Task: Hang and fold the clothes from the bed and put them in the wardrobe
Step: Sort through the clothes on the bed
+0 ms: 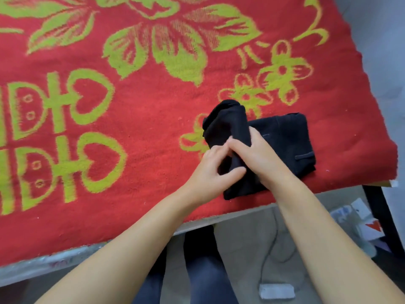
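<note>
Red flowered bed cover (135,119), with the black garment (228,130) half-rolled near the bed's corner, atop folded black trousers (289,141). Left hand (210,170) and right hand (256,154) fingers are pinching its cloth. Loose grip and the roll probably springs open, maybe dragging the trousers' fold.

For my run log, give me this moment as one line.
step: folding | left hand and right hand: both grip rolled black garment | folded black trousers: flat beside it | surface: red bedspread

red blanket (142,128) with green floral pattern, covering bed. two black garments near its corner: folded trousers (287,141); rolled piece (225,130) gripped by left hand (210,170) and right hand (256,156)
</note>
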The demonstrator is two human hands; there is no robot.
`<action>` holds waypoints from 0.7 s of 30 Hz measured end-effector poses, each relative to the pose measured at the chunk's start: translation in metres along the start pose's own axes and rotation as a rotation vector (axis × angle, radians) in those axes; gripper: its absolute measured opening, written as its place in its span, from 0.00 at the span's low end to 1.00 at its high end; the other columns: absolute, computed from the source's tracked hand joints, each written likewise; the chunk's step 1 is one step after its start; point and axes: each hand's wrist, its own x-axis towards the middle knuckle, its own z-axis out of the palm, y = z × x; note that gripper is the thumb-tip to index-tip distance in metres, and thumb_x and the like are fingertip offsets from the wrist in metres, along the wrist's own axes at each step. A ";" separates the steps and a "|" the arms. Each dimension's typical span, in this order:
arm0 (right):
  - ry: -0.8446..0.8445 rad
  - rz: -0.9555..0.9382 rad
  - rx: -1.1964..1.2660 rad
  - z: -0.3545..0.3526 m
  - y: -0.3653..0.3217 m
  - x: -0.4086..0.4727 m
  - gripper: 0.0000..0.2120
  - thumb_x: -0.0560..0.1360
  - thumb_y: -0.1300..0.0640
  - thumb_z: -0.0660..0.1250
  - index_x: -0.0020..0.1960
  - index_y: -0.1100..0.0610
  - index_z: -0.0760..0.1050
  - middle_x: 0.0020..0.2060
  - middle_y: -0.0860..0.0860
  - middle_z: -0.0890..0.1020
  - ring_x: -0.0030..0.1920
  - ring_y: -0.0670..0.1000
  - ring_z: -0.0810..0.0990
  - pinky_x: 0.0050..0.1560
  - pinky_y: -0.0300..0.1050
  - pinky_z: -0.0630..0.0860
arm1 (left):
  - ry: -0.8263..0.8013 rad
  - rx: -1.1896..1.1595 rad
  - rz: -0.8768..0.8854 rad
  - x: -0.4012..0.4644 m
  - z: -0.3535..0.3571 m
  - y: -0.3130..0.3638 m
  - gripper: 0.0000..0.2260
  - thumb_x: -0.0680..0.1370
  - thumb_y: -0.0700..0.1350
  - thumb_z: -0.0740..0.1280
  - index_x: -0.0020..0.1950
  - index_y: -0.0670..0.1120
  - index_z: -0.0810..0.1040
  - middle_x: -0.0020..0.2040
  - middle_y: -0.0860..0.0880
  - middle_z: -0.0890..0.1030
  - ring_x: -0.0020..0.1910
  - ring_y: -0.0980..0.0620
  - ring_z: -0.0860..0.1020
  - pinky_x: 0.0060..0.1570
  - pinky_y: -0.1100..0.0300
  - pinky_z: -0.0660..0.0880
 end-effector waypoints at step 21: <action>0.237 -0.154 -1.073 -0.134 0.171 0.101 0.29 0.79 0.39 0.43 0.77 0.43 0.37 0.77 0.47 0.38 0.77 0.54 0.35 0.70 0.71 0.39 | 0.159 1.073 -0.066 0.155 0.114 -0.085 0.33 0.79 0.64 0.44 0.78 0.50 0.38 0.78 0.47 0.37 0.77 0.49 0.35 0.70 0.33 0.40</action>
